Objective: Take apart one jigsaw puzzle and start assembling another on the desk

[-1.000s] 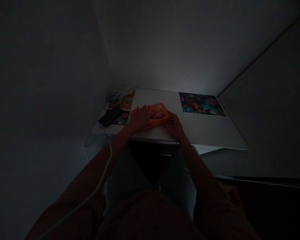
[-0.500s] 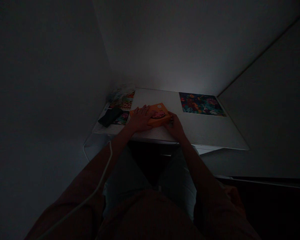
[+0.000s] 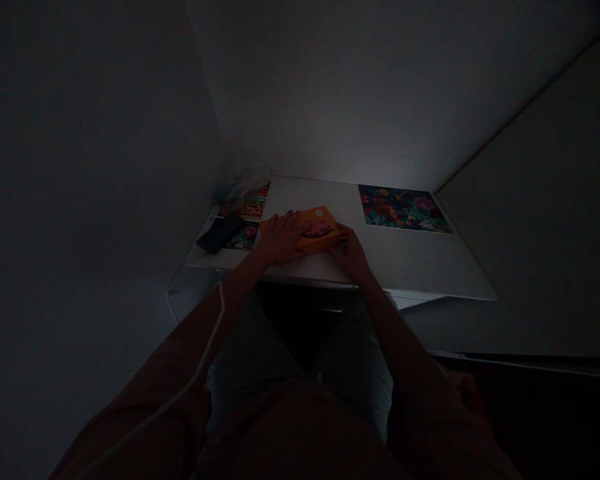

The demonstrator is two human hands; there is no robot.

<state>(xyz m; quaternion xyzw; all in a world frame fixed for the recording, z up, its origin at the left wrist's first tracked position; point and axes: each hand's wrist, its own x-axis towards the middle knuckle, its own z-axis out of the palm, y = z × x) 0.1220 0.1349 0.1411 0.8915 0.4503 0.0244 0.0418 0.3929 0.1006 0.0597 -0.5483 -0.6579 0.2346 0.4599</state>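
An orange box (image 3: 319,230) with a pink picture on its top lies on the white table (image 3: 405,260), close to the front edge. My left hand (image 3: 281,239) rests over the left part of the box, palm down with the fingers spread. At the box's right end is my right hand (image 3: 350,252), its fingers curled round the corner and holding it. The light is very dim, and the fingertips of my right hand are partly hidden.
A dark pouch-like object (image 3: 221,233) lies at the table's left end, over colourful printed sheets (image 3: 247,235). Crumpled clear plastic (image 3: 237,187) is behind it. Another floral sheet (image 3: 403,209) lies at the back right. A white cable (image 3: 207,347) crosses my left arm.
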